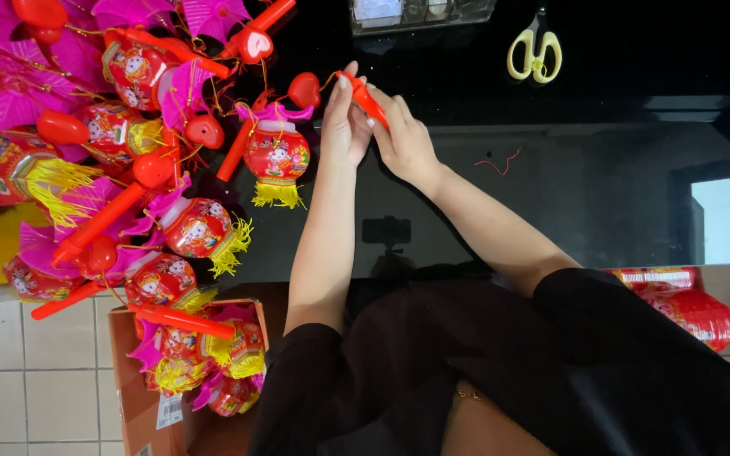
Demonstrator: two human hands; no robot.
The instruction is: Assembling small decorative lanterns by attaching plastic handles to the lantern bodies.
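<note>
While raised, both hands' fingers seemingly pinch red stick.

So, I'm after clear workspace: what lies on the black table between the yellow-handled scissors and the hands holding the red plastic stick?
In the head view, only bare glossy black table lies between the scissors and the right hand.

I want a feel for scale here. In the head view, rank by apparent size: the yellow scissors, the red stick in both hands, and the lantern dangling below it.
1. Lantern, largest.
2. Yellow scissors and red stick: look alike; hands cover part of the stick, so unranked.
</note>
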